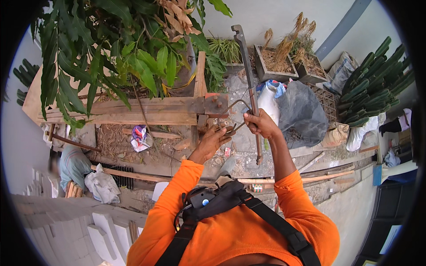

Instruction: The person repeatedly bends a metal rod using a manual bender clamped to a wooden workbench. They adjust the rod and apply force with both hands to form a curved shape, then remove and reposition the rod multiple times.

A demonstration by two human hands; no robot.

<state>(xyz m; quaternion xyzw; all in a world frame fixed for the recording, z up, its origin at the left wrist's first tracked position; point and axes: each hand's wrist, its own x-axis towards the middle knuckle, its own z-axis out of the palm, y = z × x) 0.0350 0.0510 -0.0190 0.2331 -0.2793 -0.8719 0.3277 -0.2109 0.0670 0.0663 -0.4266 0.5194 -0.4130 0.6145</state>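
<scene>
My right hand (262, 122) grips a long, rusty metal bar tool (245, 53) with a notched head at its upper end, held nearly upright. A bent metal rod (236, 101) curves beside the bar, just left of that grip. My left hand (212, 142) has its fingers curled at the lower end of the bent rod, by a small dark metal piece (230, 131); exactly which part it holds is hard to make out. Behind these, a wooden bench of thick planks (133, 116) ends in a block with metal pegs (216, 103).
A leafy tree (88, 48) overhangs the bench at upper left. Planters (277, 62), cactus (364, 97) and a dark plastic sheet (301, 115) stand to the right. Long boards (319, 177) cross the debris-strewn ground. Sacks (100, 186) and stacked pale blocks (106, 235) lie at lower left.
</scene>
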